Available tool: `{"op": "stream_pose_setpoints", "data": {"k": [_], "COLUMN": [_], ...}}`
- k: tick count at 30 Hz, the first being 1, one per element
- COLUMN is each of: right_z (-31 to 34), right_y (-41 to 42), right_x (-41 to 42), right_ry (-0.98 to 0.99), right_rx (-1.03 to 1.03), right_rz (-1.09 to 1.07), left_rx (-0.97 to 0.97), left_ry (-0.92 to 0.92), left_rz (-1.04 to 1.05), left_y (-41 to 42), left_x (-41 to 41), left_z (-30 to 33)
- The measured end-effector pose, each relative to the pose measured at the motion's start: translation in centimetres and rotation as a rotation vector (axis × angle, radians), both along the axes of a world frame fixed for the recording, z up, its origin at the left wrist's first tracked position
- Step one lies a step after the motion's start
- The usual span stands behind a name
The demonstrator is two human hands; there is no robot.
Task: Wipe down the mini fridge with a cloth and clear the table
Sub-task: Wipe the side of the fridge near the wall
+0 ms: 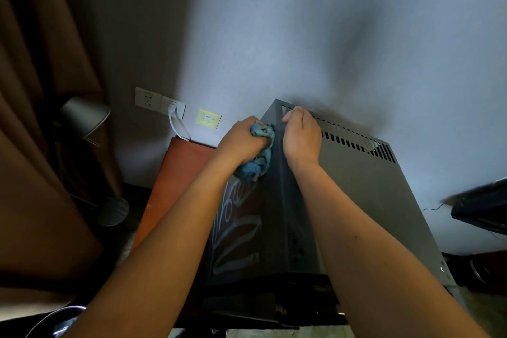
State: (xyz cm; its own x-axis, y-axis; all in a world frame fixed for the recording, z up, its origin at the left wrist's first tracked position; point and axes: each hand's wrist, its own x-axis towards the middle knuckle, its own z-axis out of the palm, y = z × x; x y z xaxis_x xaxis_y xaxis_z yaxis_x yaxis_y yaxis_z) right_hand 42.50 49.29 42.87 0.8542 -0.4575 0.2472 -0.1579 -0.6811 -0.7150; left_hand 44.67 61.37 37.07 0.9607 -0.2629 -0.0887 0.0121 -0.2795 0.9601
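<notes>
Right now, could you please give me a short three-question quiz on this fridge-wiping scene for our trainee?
1. True or false: the left hand holds the blue cloth against the mini fridge.
2. What does the right hand grip? A) the wall plug B) the fridge's top rear edge C) the lamp
3. Fill in: a row of vent ___ runs along the fridge's rear edge.

Key: 1 true; 2 B; 3 slots.

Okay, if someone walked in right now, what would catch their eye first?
Two bare arms reach to the far top corner of a dark mini fridge against a pale wall. The left hand presses a crumpled blue cloth on its side; the right hand grips its top edge by the vent slots.
</notes>
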Motion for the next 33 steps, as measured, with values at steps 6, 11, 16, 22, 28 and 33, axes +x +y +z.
{"op": "stream_pose_setpoints", "data": {"k": [6,11,16,22,28,33], "right_z": [0.0,0.0,0.0,-0.1,-0.3,-0.2], "right_y": [0.1,0.1,0.2,0.2,0.2,0.3], "right_x": [0.1,0.0,-0.1,0.1,0.3,0.1], "right_ry": [0.029,0.019,0.005,0.015,0.017,0.010], "right_rx": [-0.025,-0.049,-0.043,-0.091,-0.133,-0.136], "right_rz": [0.011,0.018,0.012,0.019,0.030,0.032], "left_rx": [0.036,0.071,-0.084,-0.004,0.024,-0.144], "left_ry": [0.238,0.110,0.068,0.197,-0.011,0.007], "left_rz": [-0.076,-0.106,-0.025,-0.060,-0.093,-0.087], "left_y": [0.9,1.4,0.7,1.1,1.5,1.4], "left_x": [-3.2,-3.4,-2.9,-4.7,-5.1,-4.9], "left_z": [-5.7,-3.0,-0.9,-5.3,-1.4,-1.0]}}
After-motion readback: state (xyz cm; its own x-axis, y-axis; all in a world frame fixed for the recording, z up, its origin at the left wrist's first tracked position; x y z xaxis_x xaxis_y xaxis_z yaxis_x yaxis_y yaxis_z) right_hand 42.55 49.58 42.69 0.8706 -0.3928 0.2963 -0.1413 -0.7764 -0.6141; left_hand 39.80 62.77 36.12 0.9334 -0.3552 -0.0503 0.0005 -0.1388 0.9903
